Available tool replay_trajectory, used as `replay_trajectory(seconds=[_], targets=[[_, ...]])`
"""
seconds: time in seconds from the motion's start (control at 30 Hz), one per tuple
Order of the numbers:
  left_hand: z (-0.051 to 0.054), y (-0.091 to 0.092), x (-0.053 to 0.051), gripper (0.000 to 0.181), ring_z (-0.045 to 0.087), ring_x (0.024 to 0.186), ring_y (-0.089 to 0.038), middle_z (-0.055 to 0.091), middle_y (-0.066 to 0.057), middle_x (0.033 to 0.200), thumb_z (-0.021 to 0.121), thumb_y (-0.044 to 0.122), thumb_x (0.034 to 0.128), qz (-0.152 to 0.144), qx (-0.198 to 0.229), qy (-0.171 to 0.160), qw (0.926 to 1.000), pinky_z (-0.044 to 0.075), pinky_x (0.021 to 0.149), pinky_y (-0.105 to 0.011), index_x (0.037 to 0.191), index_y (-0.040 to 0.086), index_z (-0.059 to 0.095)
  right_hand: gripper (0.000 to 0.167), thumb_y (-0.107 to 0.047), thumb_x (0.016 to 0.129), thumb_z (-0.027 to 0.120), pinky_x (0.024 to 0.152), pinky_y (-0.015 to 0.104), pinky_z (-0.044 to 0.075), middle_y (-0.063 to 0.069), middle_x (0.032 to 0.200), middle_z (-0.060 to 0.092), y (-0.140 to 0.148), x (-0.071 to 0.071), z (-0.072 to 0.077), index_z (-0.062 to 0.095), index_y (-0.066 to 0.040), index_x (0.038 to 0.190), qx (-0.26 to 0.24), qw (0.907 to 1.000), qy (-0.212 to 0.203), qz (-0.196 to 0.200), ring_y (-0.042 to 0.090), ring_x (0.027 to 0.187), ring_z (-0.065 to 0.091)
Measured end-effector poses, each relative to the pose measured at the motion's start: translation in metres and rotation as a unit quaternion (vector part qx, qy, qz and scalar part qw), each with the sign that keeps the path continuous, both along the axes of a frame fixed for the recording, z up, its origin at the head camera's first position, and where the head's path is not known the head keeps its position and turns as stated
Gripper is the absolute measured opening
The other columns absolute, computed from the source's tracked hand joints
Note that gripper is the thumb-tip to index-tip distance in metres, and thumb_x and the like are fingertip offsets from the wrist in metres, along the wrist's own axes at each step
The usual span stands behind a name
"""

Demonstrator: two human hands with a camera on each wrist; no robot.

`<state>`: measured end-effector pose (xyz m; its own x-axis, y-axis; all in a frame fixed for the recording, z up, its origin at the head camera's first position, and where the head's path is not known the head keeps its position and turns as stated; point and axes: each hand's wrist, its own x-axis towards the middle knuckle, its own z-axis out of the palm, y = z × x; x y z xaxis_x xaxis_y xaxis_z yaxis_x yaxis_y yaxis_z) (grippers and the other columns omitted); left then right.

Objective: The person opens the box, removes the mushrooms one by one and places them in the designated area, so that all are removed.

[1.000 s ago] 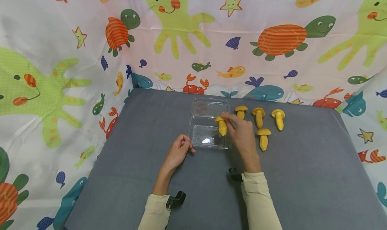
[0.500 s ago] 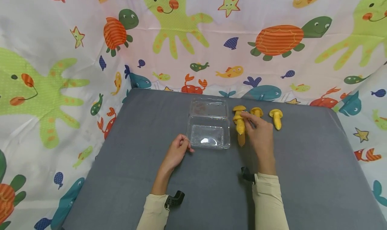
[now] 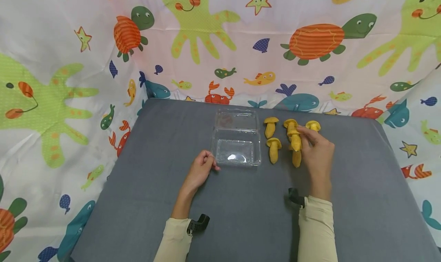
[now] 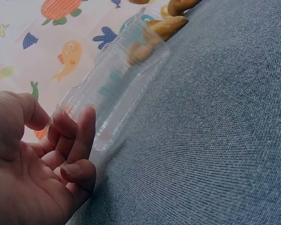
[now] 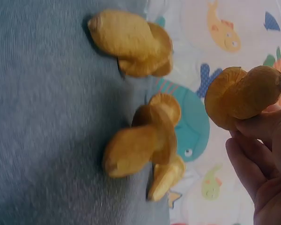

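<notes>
My right hand (image 3: 318,154) pinches a yellow mushroom (image 5: 243,93) by its cap, with thumb and fingertips. In the head view this mushroom hangs stem down, over the column of mushrooms at the right. Under it lies another mushroom (image 3: 296,159), partly covered, with one more (image 3: 290,122) behind. My left hand (image 3: 201,169) rests on the table beside the front left corner of a clear plastic hinged container (image 3: 227,151). Its fingers are loosely curled with nothing visible in them; whether they touch the container I cannot tell.
Two mushrooms, one at the back (image 3: 270,128) and one in front (image 3: 273,151), lie right of the container. Another (image 3: 312,125) lies farther right, partly behind my right hand. The container's lid (image 3: 237,119) is folded back. A printed curtain (image 3: 193,82) hangs behind the grey table (image 3: 148,177).
My right hand has carried the mushroom rightward from over the container, past the left pair of mushrooms, to the column beside it. My left hand and the container have stayed in place.
</notes>
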<state>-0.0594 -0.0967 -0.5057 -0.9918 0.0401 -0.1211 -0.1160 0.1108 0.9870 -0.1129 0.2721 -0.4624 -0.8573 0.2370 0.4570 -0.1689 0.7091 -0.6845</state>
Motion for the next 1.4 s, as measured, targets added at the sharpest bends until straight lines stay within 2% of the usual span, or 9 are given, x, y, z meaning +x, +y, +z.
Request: replay_trajectory(seconds=[0.23,0.4,0.53,0.63,0.73,0.87,0.93,1.0,1.4], targets=[[-0.002,-0.001,-0.001,0.010,0.075,0.083,-0.023,0.066,-0.008,0.082,0.052,0.011,0.1067,0.001,-0.005,-0.006,1.0000,0.046,0.082,-0.030,0.098,0.008,0.057,0.021,-0.010,0.100,0.073,0.088,0.006,0.048,-0.002,0.116,0.079,0.019,0.003,-0.001,0.083,-0.018,0.117,-0.006,0.9989,-0.014,-0.045,0.021,0.110,0.075],[-0.001,-0.002,0.000,0.010,0.076,0.083,-0.026,0.067,-0.013,0.083,0.051,0.008,0.1064,0.007,-0.003,-0.003,1.0000,0.045,0.076,-0.026,0.098,0.006,0.056,0.021,-0.006,0.100,0.072,0.082,0.001,0.041,0.003,0.116,0.079,0.031,0.005,-0.004,0.083,-0.015,0.116,0.002,0.9975,-0.014,-0.069,0.026,0.108,0.076],[-0.001,-0.001,0.000,0.009,0.076,0.086,-0.033,0.067,-0.018,0.086,0.051,0.007,0.1067,0.016,0.002,-0.004,0.9999,0.041,0.070,-0.024,0.100,0.004,0.056,0.022,-0.004,0.100,0.071,0.079,0.002,0.038,0.004,0.119,0.079,0.040,0.008,-0.008,0.083,-0.013,0.115,0.015,0.9956,-0.033,-0.087,0.026,0.109,0.075],[0.000,-0.001,0.000,0.009,0.076,0.085,-0.031,0.066,-0.016,0.085,0.051,0.007,0.1066,0.017,0.000,-0.006,0.9998,0.041,0.071,-0.024,0.100,0.005,0.056,0.021,-0.006,0.101,0.070,0.079,0.001,0.036,0.004,0.120,0.078,0.046,0.010,-0.011,0.083,-0.014,0.115,0.024,0.9938,-0.052,-0.095,0.027,0.112,0.075],[0.000,-0.002,0.000,0.009,0.075,0.082,-0.022,0.067,-0.011,0.083,0.051,0.008,0.1062,0.012,-0.009,-0.004,0.9999,0.041,0.070,-0.024,0.099,0.006,0.056,0.019,-0.006,0.101,0.070,0.081,0.002,0.037,0.004,0.118,0.079,0.051,0.011,-0.014,0.084,-0.012,0.112,0.032,0.9930,-0.059,-0.098,0.028,0.113,0.075],[0.000,-0.002,0.001,0.010,0.074,0.080,-0.019,0.067,-0.010,0.083,0.051,0.009,0.1063,0.011,-0.011,-0.004,0.9999,0.041,0.068,-0.024,0.098,0.006,0.056,0.018,-0.004,0.101,0.070,0.090,0.022,0.054,0.004,0.117,0.079,0.054,0.012,-0.016,0.084,-0.012,0.110,0.041,0.9912,-0.072,-0.103,0.029,0.113,0.075],[0.000,-0.002,0.001,0.010,0.074,0.080,-0.019,0.067,-0.010,0.082,0.051,0.009,0.1064,0.012,-0.012,-0.007,0.9998,0.041,0.068,-0.024,0.098,0.007,0.056,0.019,-0.003,0.101,0.069,0.093,0.038,0.057,0.004,0.117,0.079,0.055,0.012,-0.018,0.084,-0.011,0.110,0.045,0.9906,-0.077,-0.103,0.029,0.113,0.075],[0.000,-0.002,0.001,0.010,0.073,0.080,-0.019,0.067,-0.009,0.083,0.051,0.009,0.1069,0.012,-0.010,-0.009,0.9998,0.041,0.067,-0.024,0.099,0.008,0.057,0.020,-0.002,0.101,0.069,0.093,0.047,0.056,0.004,0.118,0.079,0.057,0.011,-0.019,0.084,-0.011,0.111,0.044,0.9908,-0.078,-0.102,0.030,0.113,0.075],[-0.001,0.001,0.002,0.010,0.074,0.081,-0.020,0.065,-0.007,0.082,0.051,0.010,0.1072,0.003,-0.004,-0.001,1.0000,0.043,0.070,-0.025,0.099,0.007,0.057,0.022,-0.006,0.105,0.065,0.101,0.049,0.053,-0.001,0.135,0.071,0.065,0.015,-0.028,0.081,-0.011,0.120,0.021,0.9862,-0.123,-0.109,0.029,0.127,0.068]])
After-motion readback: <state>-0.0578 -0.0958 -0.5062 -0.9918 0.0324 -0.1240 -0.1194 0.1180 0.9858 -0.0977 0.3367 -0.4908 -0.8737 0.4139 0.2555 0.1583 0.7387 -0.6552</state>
